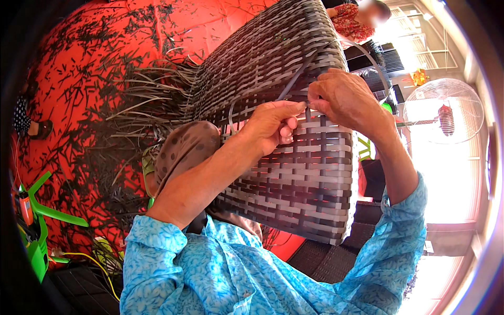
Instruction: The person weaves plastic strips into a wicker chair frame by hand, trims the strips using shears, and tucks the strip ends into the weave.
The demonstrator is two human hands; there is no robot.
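Note:
A large woven wicker piece [310, 173] in brown and grey flat strips stands tilted across my lap, with loose strip ends [152, 89] fanning out at its far left. My left hand [270, 126] pinches a dark weaving strip [294, 79] between thumb and finger at the weave. Right beside it, my right hand [349, 100] is closed with its fingertips at the same strip, the two thumbs almost touching. A loose strip curves out past the right hand in a wide loop [375, 63]. The strip's exact path under the fingertips is hidden.
Dark strip scraps [110, 136] litter the red floor covering [68, 105] at left. A green-framed item [42, 220] and a yellow cord [100, 265] lie at lower left. A standing fan [443, 111] is at right. Another person [354, 23] is at the far top.

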